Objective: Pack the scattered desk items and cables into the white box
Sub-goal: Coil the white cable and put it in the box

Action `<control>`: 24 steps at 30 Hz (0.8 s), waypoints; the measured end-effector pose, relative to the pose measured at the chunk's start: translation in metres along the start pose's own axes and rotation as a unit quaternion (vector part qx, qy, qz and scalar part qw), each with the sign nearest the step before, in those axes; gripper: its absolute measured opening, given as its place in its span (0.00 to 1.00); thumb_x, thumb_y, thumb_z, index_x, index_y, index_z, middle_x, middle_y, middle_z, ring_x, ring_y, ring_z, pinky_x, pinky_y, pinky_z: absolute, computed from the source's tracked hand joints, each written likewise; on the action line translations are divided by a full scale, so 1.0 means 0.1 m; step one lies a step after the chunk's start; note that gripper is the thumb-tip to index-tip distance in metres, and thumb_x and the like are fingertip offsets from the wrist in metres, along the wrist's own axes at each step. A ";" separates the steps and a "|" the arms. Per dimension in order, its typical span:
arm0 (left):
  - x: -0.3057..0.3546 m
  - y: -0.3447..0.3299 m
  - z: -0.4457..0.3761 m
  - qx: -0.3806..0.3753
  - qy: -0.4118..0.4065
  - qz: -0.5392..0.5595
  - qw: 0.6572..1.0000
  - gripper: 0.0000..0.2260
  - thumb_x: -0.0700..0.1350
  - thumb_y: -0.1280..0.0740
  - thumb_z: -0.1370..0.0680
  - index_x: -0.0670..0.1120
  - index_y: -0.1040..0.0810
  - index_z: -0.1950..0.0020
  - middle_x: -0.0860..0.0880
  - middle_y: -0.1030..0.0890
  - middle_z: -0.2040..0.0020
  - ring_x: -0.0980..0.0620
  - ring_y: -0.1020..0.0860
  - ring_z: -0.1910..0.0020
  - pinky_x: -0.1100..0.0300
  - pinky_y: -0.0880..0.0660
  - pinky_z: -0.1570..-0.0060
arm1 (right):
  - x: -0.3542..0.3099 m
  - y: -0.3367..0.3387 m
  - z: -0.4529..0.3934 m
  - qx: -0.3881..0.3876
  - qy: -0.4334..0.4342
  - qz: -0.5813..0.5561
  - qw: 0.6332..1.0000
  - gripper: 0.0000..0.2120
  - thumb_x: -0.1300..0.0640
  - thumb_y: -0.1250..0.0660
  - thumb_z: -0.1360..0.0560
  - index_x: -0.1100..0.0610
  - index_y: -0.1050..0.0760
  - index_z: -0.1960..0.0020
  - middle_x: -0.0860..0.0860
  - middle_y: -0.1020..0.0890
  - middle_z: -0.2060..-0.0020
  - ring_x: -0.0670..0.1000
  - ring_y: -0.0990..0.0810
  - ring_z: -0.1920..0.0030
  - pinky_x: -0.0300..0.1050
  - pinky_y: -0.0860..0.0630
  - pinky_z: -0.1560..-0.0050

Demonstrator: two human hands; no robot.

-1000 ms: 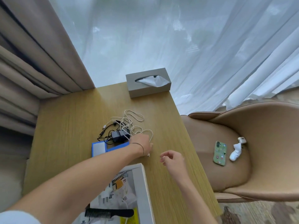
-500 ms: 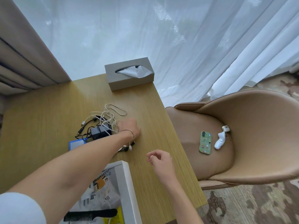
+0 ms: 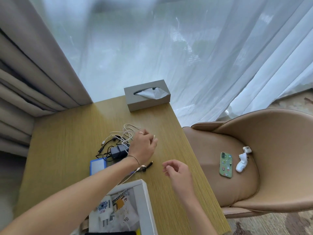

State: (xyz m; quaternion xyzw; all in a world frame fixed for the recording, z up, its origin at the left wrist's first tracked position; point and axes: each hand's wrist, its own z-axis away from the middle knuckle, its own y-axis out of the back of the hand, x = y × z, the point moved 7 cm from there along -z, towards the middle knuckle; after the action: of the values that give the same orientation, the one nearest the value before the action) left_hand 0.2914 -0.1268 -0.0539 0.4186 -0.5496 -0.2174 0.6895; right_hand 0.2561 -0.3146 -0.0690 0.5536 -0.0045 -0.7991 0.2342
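Step in hand, by judgement: gather the cable tangle (image 3: 126,134) for the white box (image 3: 144,197).

- L hand (image 3: 144,146): reaches fwd over the desk (image 3: 67,133), fingers curled. A thin pale tip shows just beyond the fingertips; looks like a pinch on a white cable end, but the contact pt is hidden, so cannot tell for sure.
- Tangle posn: lies just to the thumb side of the L fingers, touching or nearly so. No clear long axis; loose loops, w/ black adapter (image 3: 118,150) and blue-edged item (image 3: 98,166) nearer the wrist.
- R hand (image 3: 176,168): hovers apart, fingers loosely curled, holding nothing. Well away from the tangle; L hand is nearer.
- Small black item (image 3: 146,167): sits under the L wrist, between both hands.
- Box: open, behind both hands, toward the body; already holds packets.

Next move likely calls for a draw back toward the box.
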 end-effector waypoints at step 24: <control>-0.26 2.94 1.48 0.297 -0.004 0.585 0.755 0.15 0.50 0.43 0.17 0.45 0.24 0.58 0.48 0.21 0.56 0.44 0.23 0.48 0.47 0.27 0.43 | -2.15 -1.77 1.00 -0.236 0.330 0.057 0.912 0.15 0.47 0.40 0.20 0.53 0.21 0.57 0.52 0.17 0.61 0.50 0.22 0.59 0.58 0.23 0.52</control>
State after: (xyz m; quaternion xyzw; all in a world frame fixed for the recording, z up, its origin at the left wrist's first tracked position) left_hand 0.0969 0.0057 0.1778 0.1988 -0.7268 0.4009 0.5211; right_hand 0.1618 -0.1010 0.1122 0.7134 0.2301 -0.5337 0.3914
